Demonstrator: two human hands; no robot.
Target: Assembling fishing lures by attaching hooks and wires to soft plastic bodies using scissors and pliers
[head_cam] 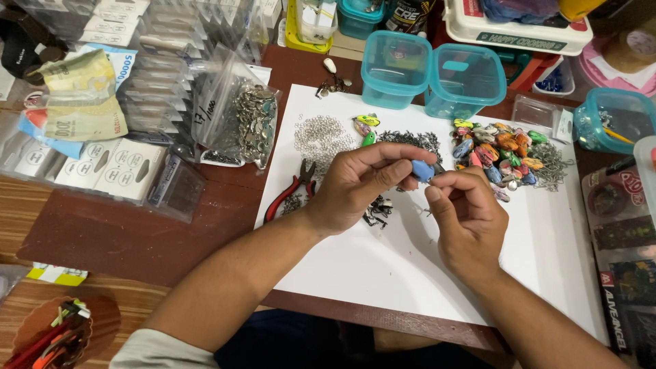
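A small blue lure was pinched between the fingertips of the left hand and the right hand, above the white board, probably for fitting; the red pliers were left beside the board's left edge; the painted lures were heaped at its far right.

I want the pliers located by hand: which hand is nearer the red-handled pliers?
Left. The left hand sits just right of the red-handled pliers; the right hand lies farther right, beyond the left hand.

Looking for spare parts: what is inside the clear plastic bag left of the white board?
The clear plastic bag holds a heap of small silvery metal pieces, some tinted. Pieces deeper in the heap are covered.
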